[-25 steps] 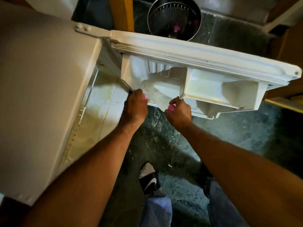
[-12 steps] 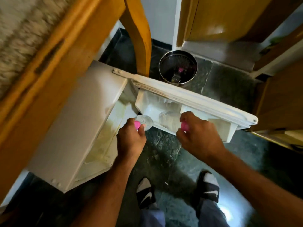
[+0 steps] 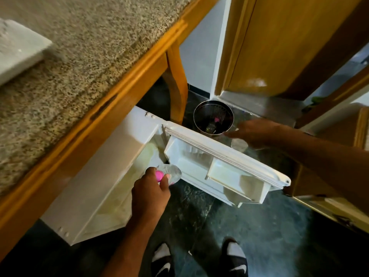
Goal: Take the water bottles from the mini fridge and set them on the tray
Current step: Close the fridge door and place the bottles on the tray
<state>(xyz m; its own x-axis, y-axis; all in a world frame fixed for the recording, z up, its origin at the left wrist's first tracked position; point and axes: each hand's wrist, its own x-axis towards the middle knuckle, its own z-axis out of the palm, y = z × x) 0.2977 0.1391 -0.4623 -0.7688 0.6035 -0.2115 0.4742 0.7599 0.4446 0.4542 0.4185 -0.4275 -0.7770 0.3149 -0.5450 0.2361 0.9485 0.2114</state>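
My left hand [image 3: 150, 191] grips a clear water bottle [image 3: 173, 173] by its pink cap, in front of the open white mini fridge [image 3: 111, 176] under the counter. My right hand [image 3: 257, 131] is beyond the fridge door [image 3: 223, 166], fingers wrapped over a second clear bottle [image 3: 239, 145] whose lower part shows under the palm. The door shelf holds no bottles. A white tray corner [image 3: 18, 50] lies on the speckled countertop at the upper left.
A metal mesh bin [image 3: 213, 118] with a bottle in it stands on the dark floor behind the fridge door. A wooden counter leg [image 3: 176, 80] rises beside it. Wooden doors stand at the right. My feet in black-and-white slippers are below.
Both hands lifted the bottles out of the door shelf. My right hand moved up and right past the door; my view rose, showing the countertop and tray.
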